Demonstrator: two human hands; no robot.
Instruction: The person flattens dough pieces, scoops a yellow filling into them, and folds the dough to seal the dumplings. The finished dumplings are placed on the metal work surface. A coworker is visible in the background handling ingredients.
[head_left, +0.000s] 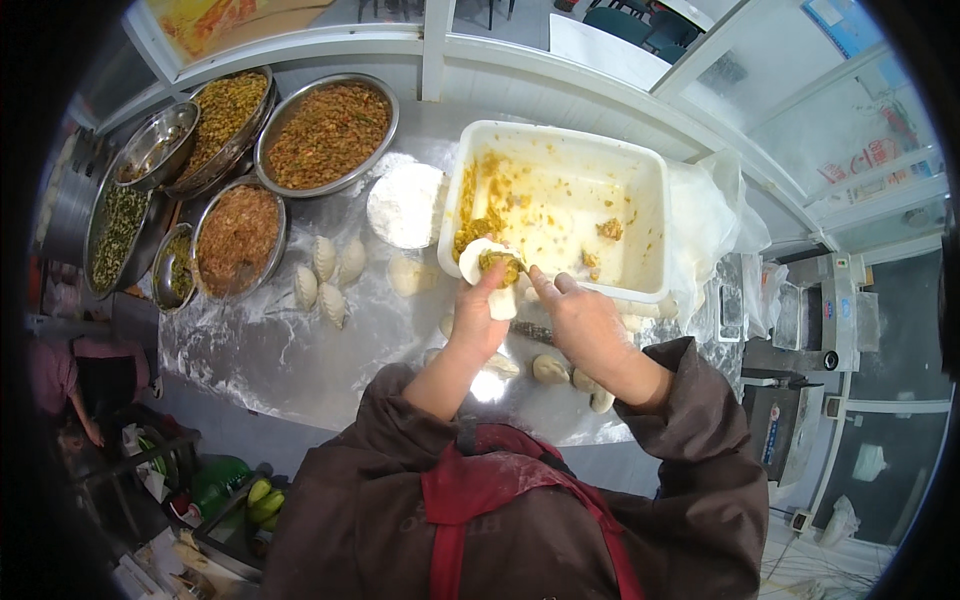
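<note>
My left hand (478, 319) cups a round white dough wrapper (504, 304) with a mound of yellow-green filling (501, 268) on it. The thumb lies against the filling. Close on the right, my right hand (581, 319) has its index finger stretched toward the mound, curled around what looks like a thin filling spatula (523, 265), mostly hidden by the fingers. Both hands are over the near left edge of a white plastic tub (622, 187), whose walls are smeared with yellow filling. A dark, textured rod (534, 333) shows between the wrists, its ends hidden.
Pleated dumplings (325, 259) lie left on the floured metal table (300, 375); others (551, 369) lie near my right forearm. A flour heap (405, 206) adjoins the tub. Steel bowls of filling (328, 135) crowd the back left. Another person (112, 367) stands far left.
</note>
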